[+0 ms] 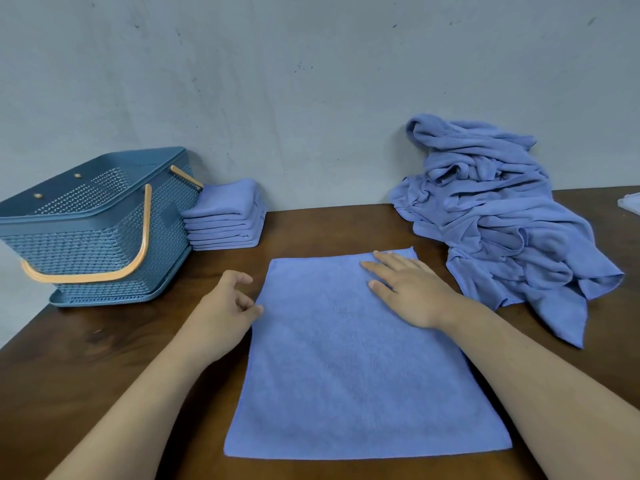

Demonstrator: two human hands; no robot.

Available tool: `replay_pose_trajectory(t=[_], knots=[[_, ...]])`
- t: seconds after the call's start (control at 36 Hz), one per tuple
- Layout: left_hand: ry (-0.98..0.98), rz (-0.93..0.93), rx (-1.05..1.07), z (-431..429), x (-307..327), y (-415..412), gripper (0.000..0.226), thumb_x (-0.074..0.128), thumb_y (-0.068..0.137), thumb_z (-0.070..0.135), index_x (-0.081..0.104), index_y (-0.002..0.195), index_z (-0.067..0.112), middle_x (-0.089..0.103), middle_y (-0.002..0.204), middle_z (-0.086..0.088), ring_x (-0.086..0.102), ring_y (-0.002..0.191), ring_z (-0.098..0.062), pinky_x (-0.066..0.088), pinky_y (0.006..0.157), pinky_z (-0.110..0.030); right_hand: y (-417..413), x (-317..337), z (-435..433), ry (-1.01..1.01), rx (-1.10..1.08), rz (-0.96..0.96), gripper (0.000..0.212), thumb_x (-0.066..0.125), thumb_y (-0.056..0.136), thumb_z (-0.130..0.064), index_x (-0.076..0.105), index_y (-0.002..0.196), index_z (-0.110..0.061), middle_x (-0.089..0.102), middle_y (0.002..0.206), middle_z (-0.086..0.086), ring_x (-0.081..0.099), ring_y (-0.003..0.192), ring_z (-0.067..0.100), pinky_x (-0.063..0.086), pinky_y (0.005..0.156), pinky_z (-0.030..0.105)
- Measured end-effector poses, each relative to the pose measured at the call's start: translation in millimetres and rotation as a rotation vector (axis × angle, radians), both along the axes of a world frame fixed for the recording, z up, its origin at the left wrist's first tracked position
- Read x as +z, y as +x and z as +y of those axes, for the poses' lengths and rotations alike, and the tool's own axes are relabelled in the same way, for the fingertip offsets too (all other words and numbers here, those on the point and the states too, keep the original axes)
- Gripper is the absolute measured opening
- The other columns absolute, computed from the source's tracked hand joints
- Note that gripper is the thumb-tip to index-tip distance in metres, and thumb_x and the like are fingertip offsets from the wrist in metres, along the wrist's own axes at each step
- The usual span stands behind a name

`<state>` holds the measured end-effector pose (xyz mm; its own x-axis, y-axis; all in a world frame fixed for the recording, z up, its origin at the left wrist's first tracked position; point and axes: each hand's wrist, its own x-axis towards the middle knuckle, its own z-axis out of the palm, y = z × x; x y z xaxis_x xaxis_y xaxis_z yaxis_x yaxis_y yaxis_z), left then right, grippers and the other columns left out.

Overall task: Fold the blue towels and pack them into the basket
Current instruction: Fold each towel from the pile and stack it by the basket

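Note:
A blue towel (349,368) lies spread flat on the brown table in front of me. My right hand (408,289) rests flat on its far right part, fingers straight. My left hand (225,306) sits at the towel's left edge with loosely curled fingers, its thumb and fingertip touching the hem; a firm pinch cannot be made out. A stack of several folded blue towels (225,216) stands at the back, beside the blue basket (86,237) with orange handles. A heap of unfolded blue towels (495,216) lies at the back right against the wall.
The basket stands at the table's left edge, tilted toward me. The brown table (104,358) meets a grey wall at the back. A small white object (630,202) shows at the far right edge.

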<state>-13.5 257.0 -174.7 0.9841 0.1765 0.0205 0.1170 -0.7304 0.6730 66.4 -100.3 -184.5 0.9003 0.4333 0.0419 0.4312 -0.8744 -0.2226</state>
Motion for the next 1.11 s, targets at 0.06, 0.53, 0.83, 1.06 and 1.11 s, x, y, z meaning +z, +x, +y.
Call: replay_pose_trajectory(t=[0.06, 0.53, 0.83, 1.06, 1.11], knots=[[0.030, 0.009, 0.009, -2.5, 5.3, -2.7, 0.050, 0.078, 0.095, 0.038, 0.047, 0.135, 0.038, 0.073, 0.092, 0.012, 0.069, 0.084, -0.004, 0.048, 0.072, -0.025, -0.7, 0.6, -0.1, -0.003, 0.001, 0.000, 0.055, 0.021, 0.111, -0.056, 0.020, 0.166, -0.046, 0.008, 0.177, -0.012, 0.004, 0.162, 0.009, 0.005, 0.129, 0.035], [0.527, 0.024, -0.604, -74.2, 0.3, -63.2, 0.074, 0.021, 0.100, 0.084, 0.001, 0.165, 0.055, -0.015, 0.172, 0.031, -0.022, 0.157, 0.004, -0.007, 0.130, -0.030, -1.7, 1.5, 0.5, -0.030, 0.004, 0.057, 0.087, 0.013, 0.089, -0.091, 0.011, 0.165, -0.050, -0.004, 0.177, -0.014, -0.008, 0.162, 0.007, 0.000, 0.131, 0.039], [0.542, 0.035, -0.449, -91.5, -2.8, 30.4, 0.065, 0.029, 0.109, 0.064, 0.014, 0.169, 0.044, 0.003, 0.179, 0.012, -0.004, 0.165, -0.016, 0.000, 0.133, -0.045, -27.8, 5.2, 29.1, -0.071, 0.197, 0.076, 0.083, 0.022, 0.094, -0.087, 0.006, 0.166, -0.050, -0.007, 0.177, -0.013, -0.010, 0.162, 0.008, -0.002, 0.132, 0.044], [0.555, 0.140, -0.358, -64.7, -8.9, 69.1, 0.087, 0.014, 0.088, 0.093, -0.001, 0.165, 0.056, -0.013, 0.177, 0.016, -0.017, 0.163, -0.015, -0.006, 0.132, -0.048, -1.1, 10.5, 1.3, -0.088, -0.006, 0.121, 0.088, 0.020, 0.088, -0.094, 0.004, 0.165, -0.054, -0.012, 0.176, -0.011, -0.015, 0.162, 0.011, -0.004, 0.131, 0.042], [0.555, 0.139, -0.354, -62.2, -9.0, 76.5, 0.091, 0.010, 0.083, 0.096, -0.003, 0.164, 0.058, -0.014, 0.177, 0.016, -0.018, 0.163, -0.014, -0.006, 0.132, -0.049, 4.7, 8.7, -5.0, -0.065, -0.071, 0.137, 0.088, 0.020, 0.087, -0.094, 0.004, 0.164, -0.055, -0.013, 0.176, -0.010, -0.016, 0.162, 0.013, -0.004, 0.131, 0.041]])
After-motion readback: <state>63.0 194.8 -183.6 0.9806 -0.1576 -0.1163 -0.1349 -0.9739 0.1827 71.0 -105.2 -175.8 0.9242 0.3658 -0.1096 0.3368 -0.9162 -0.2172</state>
